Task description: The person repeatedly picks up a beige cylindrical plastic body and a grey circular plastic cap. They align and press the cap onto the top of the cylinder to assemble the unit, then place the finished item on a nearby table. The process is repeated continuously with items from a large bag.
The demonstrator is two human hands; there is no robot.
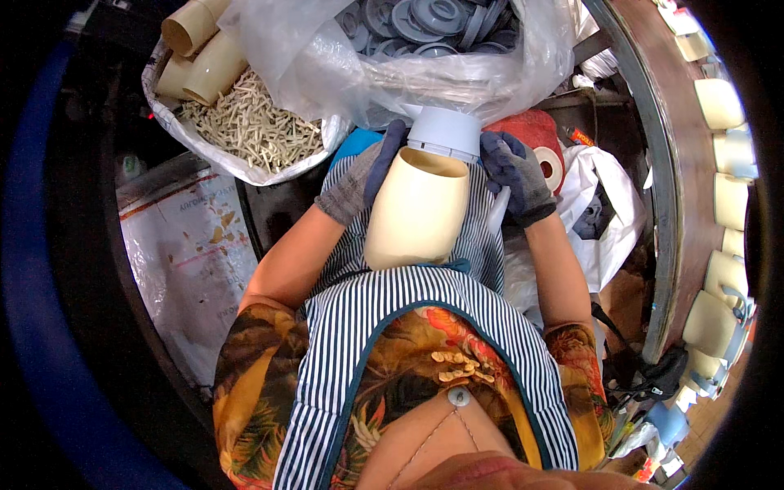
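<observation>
Both gloved hands meet over the person's lap, where a tall cream-coloured plastic cup-shaped tube (pixel 416 214) lies with its open end pointing away from the body and its closed end resting against the striped apron (pixel 384 327). The left hand (pixel 366 175), in a grey and dark blue work glove, is curled around the upper left side of the cream tube, fingers wrapped against its wall near the rim. The right hand (pixel 514 175), in a like glove, is closed on the right side of a pale grey-blue plastic cap (pixel 445 131) that sits just at the tube's open mouth, touching its rim. Directly beyond the cap a large clear plastic bag (pixel 408 73) holds many grey-blue round plastic discs (pixel 425 20). To the left of it, a white sack (pixel 245 167) is filled with small cream plastic sticks (pixel 249 122), with several more cream tubes (pixel 200 49) lying on top at its far edge. A red roll (pixel 535 139) lies just behind the right hand. Along the right, a curved brown surface (pixel 678 147) carries a row of cream tubes fitted with caps (pixel 719 102).
</observation>
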